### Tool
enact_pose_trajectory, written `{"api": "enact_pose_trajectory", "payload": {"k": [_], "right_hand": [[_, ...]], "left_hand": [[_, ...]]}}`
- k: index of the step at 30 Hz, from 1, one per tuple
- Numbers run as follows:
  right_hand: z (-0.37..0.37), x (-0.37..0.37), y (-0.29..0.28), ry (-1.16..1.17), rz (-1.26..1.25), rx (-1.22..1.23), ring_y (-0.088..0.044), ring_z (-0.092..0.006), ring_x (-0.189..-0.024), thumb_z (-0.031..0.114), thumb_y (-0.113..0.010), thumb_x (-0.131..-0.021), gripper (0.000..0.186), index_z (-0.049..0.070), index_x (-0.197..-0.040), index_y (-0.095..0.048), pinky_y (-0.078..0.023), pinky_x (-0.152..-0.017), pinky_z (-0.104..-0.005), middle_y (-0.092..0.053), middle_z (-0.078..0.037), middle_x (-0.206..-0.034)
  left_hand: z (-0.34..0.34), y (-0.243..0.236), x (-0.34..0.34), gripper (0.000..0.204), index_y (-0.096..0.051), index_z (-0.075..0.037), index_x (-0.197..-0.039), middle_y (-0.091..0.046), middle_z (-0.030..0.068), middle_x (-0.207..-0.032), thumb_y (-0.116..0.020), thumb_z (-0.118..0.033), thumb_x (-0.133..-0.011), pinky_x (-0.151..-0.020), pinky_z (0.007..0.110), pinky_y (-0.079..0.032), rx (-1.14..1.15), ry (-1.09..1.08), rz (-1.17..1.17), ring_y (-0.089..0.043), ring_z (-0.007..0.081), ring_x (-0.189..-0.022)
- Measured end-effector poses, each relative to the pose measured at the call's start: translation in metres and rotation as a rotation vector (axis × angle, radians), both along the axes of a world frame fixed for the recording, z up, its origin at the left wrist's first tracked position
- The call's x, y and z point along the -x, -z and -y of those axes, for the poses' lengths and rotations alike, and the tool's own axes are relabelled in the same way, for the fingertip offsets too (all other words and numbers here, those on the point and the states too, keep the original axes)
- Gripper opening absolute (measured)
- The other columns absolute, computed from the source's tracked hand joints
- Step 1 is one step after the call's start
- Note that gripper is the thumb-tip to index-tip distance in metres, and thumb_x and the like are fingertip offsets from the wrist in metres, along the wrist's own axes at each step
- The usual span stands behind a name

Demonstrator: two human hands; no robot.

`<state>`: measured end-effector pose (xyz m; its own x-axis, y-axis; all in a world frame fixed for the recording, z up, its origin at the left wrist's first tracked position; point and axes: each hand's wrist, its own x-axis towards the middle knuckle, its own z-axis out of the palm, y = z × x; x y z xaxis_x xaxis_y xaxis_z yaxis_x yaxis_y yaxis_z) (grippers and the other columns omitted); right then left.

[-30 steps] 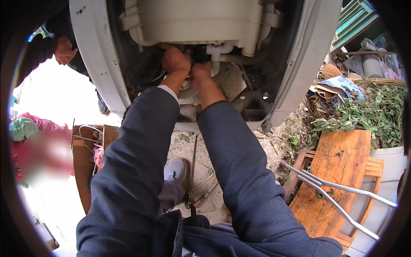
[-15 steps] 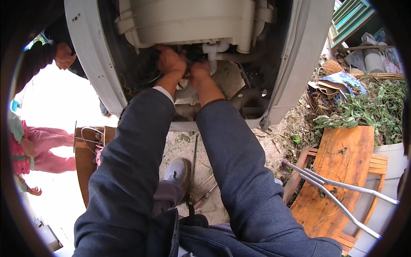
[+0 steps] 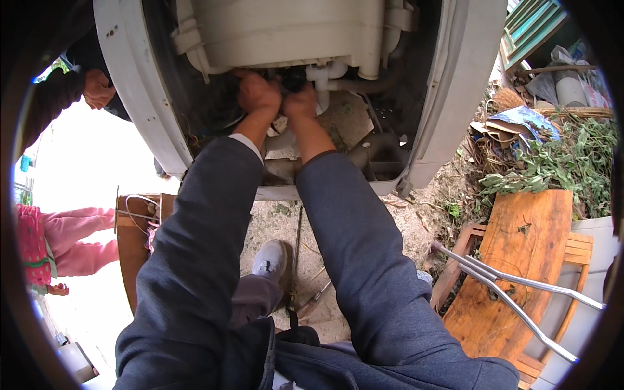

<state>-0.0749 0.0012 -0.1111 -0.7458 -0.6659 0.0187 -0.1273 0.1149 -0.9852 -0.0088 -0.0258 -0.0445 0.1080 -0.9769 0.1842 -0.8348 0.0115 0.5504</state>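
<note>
A white appliance cabinet [image 3: 138, 71] with an open side stands before me, and a cream plastic tub [image 3: 286, 36] fills its upper part. Under the tub's lower edge both my hands reach in. My left hand [image 3: 259, 94] is a closed fist, its fingers curled round something hidden. Close beside it my right hand [image 3: 300, 103] is closed too, its fingertips against a small dark part [image 3: 294, 83] that I cannot make out. Just right of the right hand is a white plastic pipe fitting [image 3: 321, 81], joined to a greyish hose [image 3: 370, 86].
A co-worker's hand [image 3: 97, 89] hangs at the left, above a person's pink trousers [image 3: 81, 240]. Near my left arm stands an open brown box [image 3: 132, 247]. On the right are a wooden board [image 3: 520, 253], metal tubes [image 3: 520, 283], leafy cuttings [image 3: 559, 162] and a bundled broom [image 3: 506, 99].
My right hand has turned slightly and its fingers are curled more; the left stays nearly in place. At the left, the person in pink has shifted, and one of their hands is lower.
</note>
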Motion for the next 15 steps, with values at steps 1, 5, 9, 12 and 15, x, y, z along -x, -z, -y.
{"api": "enact_pose_trajectory", "payload": {"k": [1, 5, 9, 12, 15], "right_hand": [[-0.001, 0.002, -0.005, -0.008, -0.044, -0.023, -0.062, -0.0466, -0.101, -0.001, -0.059, -0.077, 0.035, -0.003, -0.112, -0.057, -0.05, -0.089, -0.0468, -0.065, -0.027, -0.105], [-0.002, 0.01, -0.006, -0.03, -0.122, -0.114, -0.06, -0.0489, -0.104, 0.003, -0.061, -0.076, 0.033, -0.008, -0.107, -0.057, -0.049, -0.091, -0.0472, -0.064, -0.032, -0.104], [0.008, 0.008, 0.016, -0.047, 0.034, -0.061, -0.059, -0.0483, -0.107, 0.007, -0.062, -0.076, 0.033, -0.013, -0.103, -0.057, -0.048, -0.093, -0.0467, -0.062, -0.035, -0.106], [0.036, 0.039, 0.035, 0.004, 0.164, 0.009, -0.058, -0.0479, -0.109, 0.008, -0.062, -0.077, 0.034, -0.011, -0.105, -0.057, -0.047, -0.095, -0.046, -0.062, -0.035, -0.109], [0.03, 0.023, 0.038, -0.012, 0.231, 0.011, -0.057, -0.0479, -0.112, 0.009, -0.061, -0.078, 0.036, -0.01, -0.108, -0.057, -0.046, -0.097, -0.0454, -0.061, -0.035, -0.112]], "left_hand": [[0.0, 0.0, 0.0, 0.103, -0.017, 0.015, -0.139, -0.069, 0.0249, -0.103, -0.08, -0.037, -0.076, -0.086, 0.044, -0.055, -0.002, -0.001, 0.002, -0.068, 0.0381, -0.098], [-0.002, -0.005, 0.003, 0.109, -0.011, 0.017, -0.142, -0.069, 0.0246, -0.105, -0.08, -0.037, -0.076, -0.086, 0.045, -0.055, -0.051, 0.015, -0.022, -0.068, 0.0383, -0.1], [-0.006, -0.003, -0.005, 0.109, -0.01, 0.016, -0.143, -0.068, 0.0255, -0.105, -0.08, -0.035, -0.077, -0.086, 0.045, -0.054, -0.054, 0.017, -0.051, -0.067, 0.0394, -0.101], [-0.006, -0.018, 0.018, 0.107, -0.012, 0.016, -0.142, -0.068, 0.0259, -0.105, -0.08, -0.034, -0.077, -0.086, 0.045, -0.054, -0.027, 0.048, -0.076, -0.067, 0.04, -0.101], [-0.004, -0.01, 0.006, 0.106, -0.014, 0.017, -0.142, -0.068, 0.0258, -0.106, -0.08, -0.034, -0.077, -0.086, 0.045, -0.054, -0.051, 0.038, -0.06, -0.067, 0.0398, -0.101]]}}
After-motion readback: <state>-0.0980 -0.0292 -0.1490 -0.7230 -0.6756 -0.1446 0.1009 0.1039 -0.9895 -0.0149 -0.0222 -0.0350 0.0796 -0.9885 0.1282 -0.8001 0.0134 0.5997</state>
